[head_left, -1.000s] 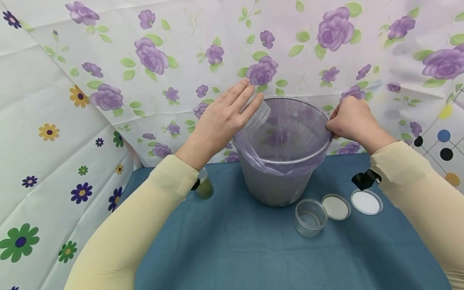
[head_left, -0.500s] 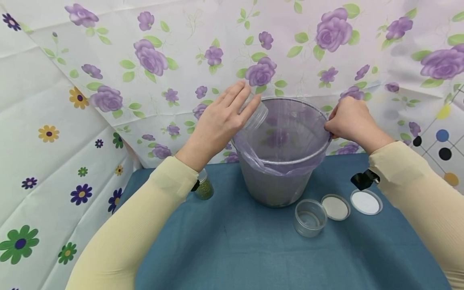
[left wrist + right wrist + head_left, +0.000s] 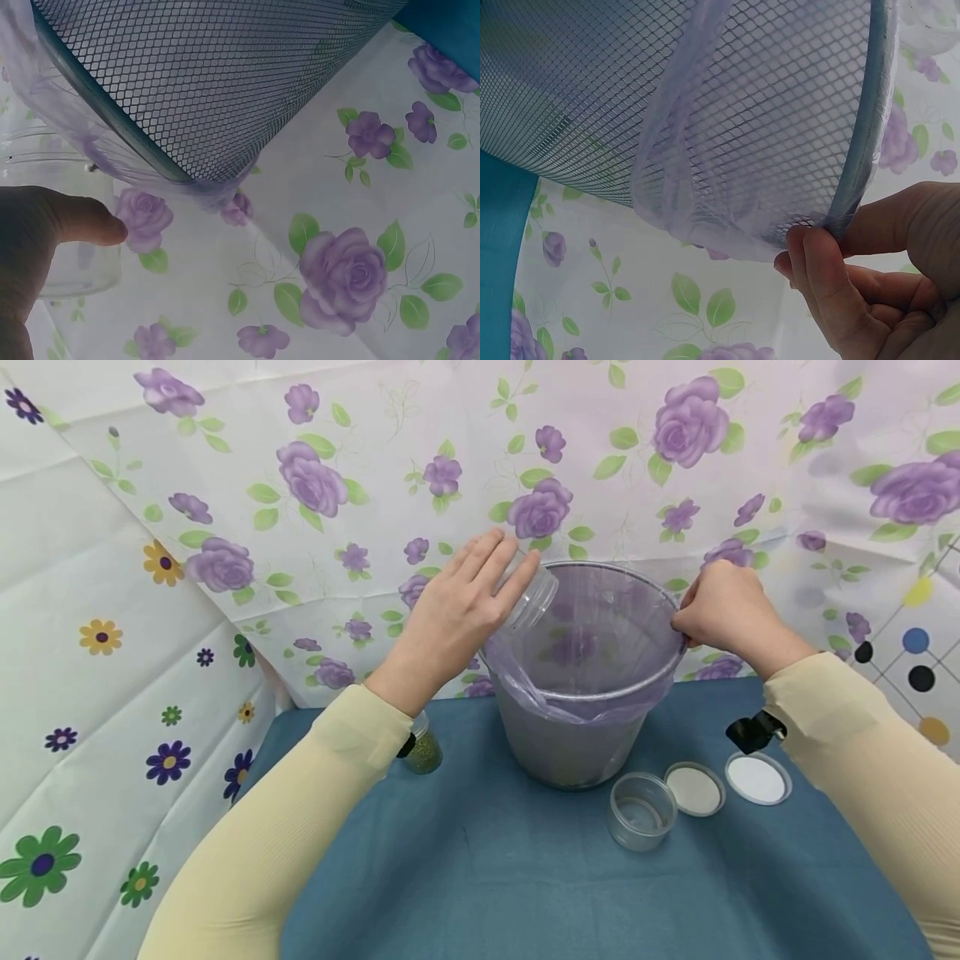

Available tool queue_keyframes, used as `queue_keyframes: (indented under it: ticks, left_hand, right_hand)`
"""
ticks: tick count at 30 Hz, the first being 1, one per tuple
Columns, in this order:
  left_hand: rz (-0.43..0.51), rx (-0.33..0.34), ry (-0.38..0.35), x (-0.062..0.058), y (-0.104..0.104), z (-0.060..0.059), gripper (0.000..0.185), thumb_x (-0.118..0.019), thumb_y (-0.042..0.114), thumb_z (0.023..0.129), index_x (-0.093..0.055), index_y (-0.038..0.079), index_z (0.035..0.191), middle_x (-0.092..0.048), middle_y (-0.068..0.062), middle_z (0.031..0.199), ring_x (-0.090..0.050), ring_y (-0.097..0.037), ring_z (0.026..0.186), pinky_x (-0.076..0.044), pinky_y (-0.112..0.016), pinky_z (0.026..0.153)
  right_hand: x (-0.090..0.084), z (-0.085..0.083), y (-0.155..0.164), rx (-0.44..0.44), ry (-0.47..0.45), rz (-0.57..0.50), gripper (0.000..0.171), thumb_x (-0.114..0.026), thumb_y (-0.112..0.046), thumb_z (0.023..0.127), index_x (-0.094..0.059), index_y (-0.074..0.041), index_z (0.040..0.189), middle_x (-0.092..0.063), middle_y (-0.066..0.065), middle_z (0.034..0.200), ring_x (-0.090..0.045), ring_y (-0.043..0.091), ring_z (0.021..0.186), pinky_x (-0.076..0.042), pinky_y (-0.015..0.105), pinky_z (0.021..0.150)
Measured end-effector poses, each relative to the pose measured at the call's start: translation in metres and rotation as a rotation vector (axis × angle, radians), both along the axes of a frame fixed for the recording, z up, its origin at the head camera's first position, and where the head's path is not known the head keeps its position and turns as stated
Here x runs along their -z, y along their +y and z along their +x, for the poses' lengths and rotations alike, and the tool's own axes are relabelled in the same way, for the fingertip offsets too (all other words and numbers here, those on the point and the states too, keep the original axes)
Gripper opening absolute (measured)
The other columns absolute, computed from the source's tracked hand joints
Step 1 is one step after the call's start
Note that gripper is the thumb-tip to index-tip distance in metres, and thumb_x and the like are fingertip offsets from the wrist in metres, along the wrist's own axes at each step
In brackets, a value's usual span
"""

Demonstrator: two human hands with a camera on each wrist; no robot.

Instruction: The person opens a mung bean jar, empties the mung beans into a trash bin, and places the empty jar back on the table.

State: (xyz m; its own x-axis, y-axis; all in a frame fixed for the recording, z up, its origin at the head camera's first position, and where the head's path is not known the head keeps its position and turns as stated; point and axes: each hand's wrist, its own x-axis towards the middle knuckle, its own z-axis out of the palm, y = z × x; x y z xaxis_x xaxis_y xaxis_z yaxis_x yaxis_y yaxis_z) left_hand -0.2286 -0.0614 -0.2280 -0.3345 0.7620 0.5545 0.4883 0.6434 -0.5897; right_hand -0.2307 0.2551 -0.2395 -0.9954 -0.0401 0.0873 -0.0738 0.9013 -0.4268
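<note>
In the head view my left hand (image 3: 465, 610) holds a clear jar (image 3: 536, 600), tilted with its mouth over the left side of the bin. Its thumb lies along the jar's wall (image 3: 82, 274) in the left wrist view. The mesh wastebasket (image 3: 573, 747) stands upright, lined with a thin purple plastic bag (image 3: 592, 635) folded over the rim. My right hand (image 3: 727, 610) pinches the rim and bag at the right side. In the right wrist view, thumb and fingers (image 3: 821, 259) close on the rim from both sides. Most of the jar is hidden behind my left hand.
A jar of green grains (image 3: 424, 752) stands left of the wastebasket, partly behind the left wrist. In front are a clear round tub (image 3: 642, 811) and two round lids, one greyish (image 3: 694, 789) and one white (image 3: 757, 778). Floral sheeting (image 3: 360, 477) hangs behind the blue-covered table (image 3: 480, 893).
The left hand and its tilted jar shift only slightly. My right hand stays on the rim, and the wastebasket keeps its place.
</note>
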Motion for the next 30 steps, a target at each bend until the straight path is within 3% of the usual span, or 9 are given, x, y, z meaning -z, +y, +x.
queue_keyframes:
  ticks: [12, 20, 26, 30]
  left_hand:
    - [-0.019, 0.015, 0.027, 0.0014, -0.0013, 0.0007, 0.054, -0.052, -0.003, 0.090, -0.039, 0.011, 0.141, -0.045, -0.016, 0.140, -0.035, -0.030, 0.137, -0.020, -0.037, 0.118]
    - [0.020, 0.027, 0.032, 0.0019, -0.0018, -0.0006, 0.052, -0.050, -0.002, 0.092, -0.040, 0.011, 0.141, -0.045, -0.016, 0.139, -0.036, -0.031, 0.135, -0.018, -0.038, 0.119]
    - [0.051, 0.025, 0.114, 0.0021, -0.0017, -0.0006, 0.050, -0.046, 0.004, 0.093, -0.040, 0.014, 0.142, -0.050, -0.014, 0.132, -0.043, -0.031, 0.125, -0.029, -0.041, 0.114]
    - [0.024, 0.015, 0.091, 0.0029, -0.0029, -0.0004, 0.051, -0.049, 0.003, 0.093, -0.040, 0.015, 0.141, -0.048, -0.013, 0.135, -0.040, -0.029, 0.129, -0.028, -0.042, 0.114]
  right_hand:
    - [0.0000, 0.0007, -0.0006, -0.003, -0.004, 0.006, 0.020, -0.061, -0.012, 0.076, -0.072, -0.003, 0.062, -0.063, 0.004, 0.051, -0.059, 0.021, 0.047, -0.044, 0.031, 0.049]
    - [0.0003, 0.0004, -0.0002, -0.009, 0.007, 0.012, 0.021, -0.060, -0.012, 0.076, -0.071, -0.003, 0.060, -0.063, 0.003, 0.049, -0.059, 0.020, 0.046, -0.044, 0.031, 0.048]
    - [-0.0002, -0.0001, -0.0004, -0.011, 0.005, 0.008, 0.020, -0.061, -0.012, 0.076, -0.071, -0.002, 0.062, -0.063, 0.004, 0.050, -0.059, 0.020, 0.046, -0.044, 0.031, 0.048]
    - [-0.0005, -0.0005, -0.0007, -0.010, 0.006, 0.012, 0.020, -0.061, -0.012, 0.076, -0.071, -0.001, 0.063, -0.064, 0.005, 0.051, -0.059, 0.020, 0.046, -0.044, 0.031, 0.048]
